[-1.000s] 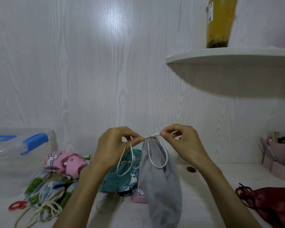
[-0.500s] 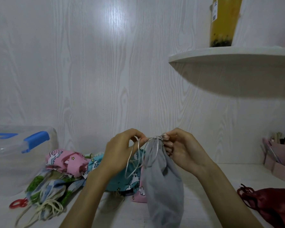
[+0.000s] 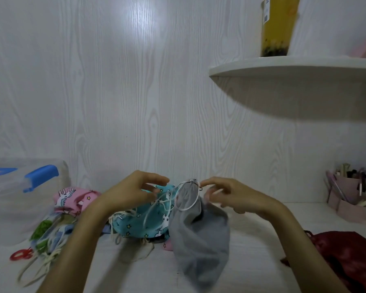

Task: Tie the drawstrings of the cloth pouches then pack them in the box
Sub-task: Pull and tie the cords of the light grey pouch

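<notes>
A grey cloth pouch (image 3: 201, 240) hangs in front of me with its gathered neck up and its bottom near the table. A white drawstring (image 3: 187, 200) loops out of the neck. My left hand (image 3: 133, 194) pinches strands of the cord to the left of the neck. My right hand (image 3: 232, 195) holds the cord's end at its fingertips just right of the neck, other fingers spread. A clear plastic box (image 3: 15, 199) with a blue latch stands at the far left.
Behind the hands lies a pile of pouches: a teal one (image 3: 135, 223), a pink unicorn one (image 3: 72, 197), a green and blue one (image 3: 49, 233) with loose cords. Red scissors (image 3: 21, 253) lie front left. A dark red pouch (image 3: 351, 256), a pen holder (image 3: 347, 197), a shelf (image 3: 294, 66).
Both hands have dropped lower and drawn a little apart. The cord loop on the right has widened. The grey pouch has sunk toward the table and leans right.
</notes>
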A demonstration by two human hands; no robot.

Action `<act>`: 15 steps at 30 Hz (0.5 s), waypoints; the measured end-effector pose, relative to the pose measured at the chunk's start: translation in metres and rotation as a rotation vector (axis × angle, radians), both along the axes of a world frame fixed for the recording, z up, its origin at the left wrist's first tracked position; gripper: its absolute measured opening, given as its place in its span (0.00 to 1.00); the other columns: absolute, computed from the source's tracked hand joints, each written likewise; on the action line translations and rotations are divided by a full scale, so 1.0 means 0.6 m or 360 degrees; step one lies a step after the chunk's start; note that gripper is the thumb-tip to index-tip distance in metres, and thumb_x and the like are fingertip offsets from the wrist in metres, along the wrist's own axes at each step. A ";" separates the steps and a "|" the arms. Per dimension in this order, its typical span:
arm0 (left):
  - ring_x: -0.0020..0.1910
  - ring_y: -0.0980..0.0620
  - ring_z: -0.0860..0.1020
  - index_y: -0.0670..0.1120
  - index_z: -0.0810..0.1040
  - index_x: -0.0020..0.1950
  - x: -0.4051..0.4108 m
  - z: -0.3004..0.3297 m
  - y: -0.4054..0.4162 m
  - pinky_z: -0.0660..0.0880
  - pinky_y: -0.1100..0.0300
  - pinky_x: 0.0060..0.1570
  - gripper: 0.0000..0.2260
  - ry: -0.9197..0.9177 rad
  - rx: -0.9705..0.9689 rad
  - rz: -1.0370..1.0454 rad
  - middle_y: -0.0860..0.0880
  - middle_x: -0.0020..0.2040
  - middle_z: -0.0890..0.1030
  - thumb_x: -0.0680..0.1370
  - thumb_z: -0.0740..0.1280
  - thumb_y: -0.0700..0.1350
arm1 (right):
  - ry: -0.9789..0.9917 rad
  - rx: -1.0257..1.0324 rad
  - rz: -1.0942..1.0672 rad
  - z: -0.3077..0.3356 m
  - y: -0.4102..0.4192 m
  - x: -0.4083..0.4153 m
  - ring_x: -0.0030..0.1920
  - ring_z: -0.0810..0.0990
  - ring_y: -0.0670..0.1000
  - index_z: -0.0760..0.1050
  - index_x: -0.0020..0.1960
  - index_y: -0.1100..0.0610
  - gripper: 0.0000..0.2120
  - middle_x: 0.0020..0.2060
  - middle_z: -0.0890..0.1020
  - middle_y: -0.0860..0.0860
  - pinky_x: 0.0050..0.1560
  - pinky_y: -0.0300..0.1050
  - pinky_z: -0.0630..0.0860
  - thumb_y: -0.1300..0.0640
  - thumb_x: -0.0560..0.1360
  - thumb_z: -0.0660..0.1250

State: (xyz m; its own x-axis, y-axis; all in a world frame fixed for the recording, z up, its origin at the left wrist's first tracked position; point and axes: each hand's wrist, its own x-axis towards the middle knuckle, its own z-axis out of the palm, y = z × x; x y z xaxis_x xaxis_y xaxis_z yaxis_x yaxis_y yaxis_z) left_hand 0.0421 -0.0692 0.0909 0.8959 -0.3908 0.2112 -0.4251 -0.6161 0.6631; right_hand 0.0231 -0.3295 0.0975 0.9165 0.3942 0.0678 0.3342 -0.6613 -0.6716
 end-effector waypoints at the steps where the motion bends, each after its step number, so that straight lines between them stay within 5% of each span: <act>1: 0.55 0.61 0.76 0.52 0.76 0.64 -0.006 0.001 -0.002 0.75 0.67 0.51 0.15 -0.0043 -0.0046 0.0010 0.57 0.60 0.77 0.79 0.63 0.38 | 0.0079 -0.0135 0.0057 -0.009 -0.005 0.001 0.53 0.76 0.44 0.65 0.67 0.41 0.23 0.57 0.74 0.45 0.45 0.28 0.72 0.53 0.75 0.67; 4: 0.60 0.63 0.73 0.57 0.75 0.63 -0.025 -0.011 -0.027 0.70 0.65 0.59 0.12 -0.0176 -0.0211 -0.0029 0.62 0.62 0.74 0.81 0.60 0.47 | 0.0128 -0.0418 0.0186 -0.048 -0.012 0.001 0.69 0.62 0.42 0.48 0.74 0.40 0.42 0.67 0.61 0.38 0.64 0.30 0.64 0.51 0.71 0.72; 7: 0.65 0.64 0.69 0.62 0.72 0.66 -0.023 -0.049 -0.056 0.67 0.62 0.66 0.19 -0.0134 0.0143 -0.0264 0.63 0.67 0.71 0.75 0.64 0.60 | 0.0148 -0.0705 0.0170 -0.099 -0.019 0.012 0.75 0.54 0.48 0.42 0.76 0.44 0.53 0.75 0.53 0.44 0.74 0.47 0.58 0.44 0.66 0.75; 10: 0.69 0.55 0.66 0.61 0.68 0.70 -0.004 -0.097 -0.070 0.65 0.56 0.67 0.29 -0.0411 0.0873 -0.0079 0.58 0.71 0.68 0.70 0.68 0.64 | 0.0105 -0.0712 0.0022 -0.148 -0.028 0.019 0.71 0.61 0.51 0.47 0.76 0.45 0.52 0.70 0.60 0.48 0.71 0.50 0.63 0.37 0.62 0.74; 15: 0.66 0.53 0.67 0.58 0.68 0.70 0.018 -0.101 -0.076 0.65 0.55 0.61 0.27 -0.0613 0.0956 0.0162 0.56 0.68 0.69 0.72 0.69 0.60 | -0.0231 -0.0156 -0.0129 -0.189 -0.011 0.034 0.55 0.77 0.44 0.67 0.68 0.41 0.42 0.57 0.78 0.44 0.56 0.44 0.77 0.35 0.57 0.76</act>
